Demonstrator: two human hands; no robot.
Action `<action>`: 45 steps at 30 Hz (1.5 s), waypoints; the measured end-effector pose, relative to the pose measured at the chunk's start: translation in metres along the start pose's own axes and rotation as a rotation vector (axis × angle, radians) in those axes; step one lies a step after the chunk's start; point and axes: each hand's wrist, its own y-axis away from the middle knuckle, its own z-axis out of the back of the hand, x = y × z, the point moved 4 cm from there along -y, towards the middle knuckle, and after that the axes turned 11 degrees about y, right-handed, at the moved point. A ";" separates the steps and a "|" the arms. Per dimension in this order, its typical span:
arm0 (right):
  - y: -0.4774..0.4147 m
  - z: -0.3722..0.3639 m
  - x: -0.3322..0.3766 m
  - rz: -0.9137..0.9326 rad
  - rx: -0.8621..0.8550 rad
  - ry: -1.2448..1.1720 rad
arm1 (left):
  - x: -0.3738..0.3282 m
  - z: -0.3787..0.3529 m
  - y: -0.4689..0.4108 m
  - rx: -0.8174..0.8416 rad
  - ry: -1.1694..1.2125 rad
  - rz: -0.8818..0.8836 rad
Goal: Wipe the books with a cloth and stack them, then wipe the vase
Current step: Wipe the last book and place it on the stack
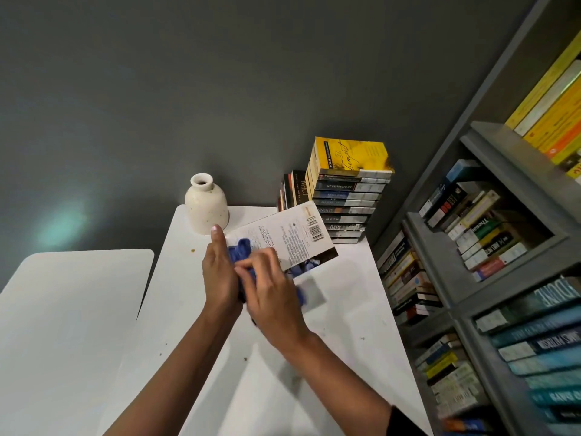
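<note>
While the left hand (220, 278) holds a book (295, 237) above the desk (345, 325), the right hand (273, 297) pinches a blue cloth (239, 250) against its barcoded cover; beyond, "The Tempest" tops a stack (345, 199) right of the vase (206, 206).

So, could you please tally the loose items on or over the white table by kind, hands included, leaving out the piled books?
Cream speckled ceramic vase: 1
Blue cloth: 1
White-backed paperback book: 1
Hands: 2 (left hand, right hand)
Total: 5
</note>
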 end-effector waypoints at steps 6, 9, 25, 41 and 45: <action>-0.020 0.034 -0.048 -0.072 -0.094 0.111 | 0.002 0.002 -0.001 0.013 -0.022 -0.003; -0.038 0.046 -0.075 -0.173 -0.124 0.184 | -0.003 0.000 -0.001 0.033 -0.044 -0.047; -0.023 0.078 -0.150 -0.960 0.489 -0.149 | -0.038 -0.020 -0.003 0.256 -0.197 -0.381; -0.009 0.081 -0.214 -1.216 0.286 -0.879 | 0.000 -0.072 0.003 0.635 -0.572 -0.573; -0.038 0.099 -0.225 -1.040 0.069 -0.877 | 0.003 -0.101 -0.002 0.560 -0.297 -0.289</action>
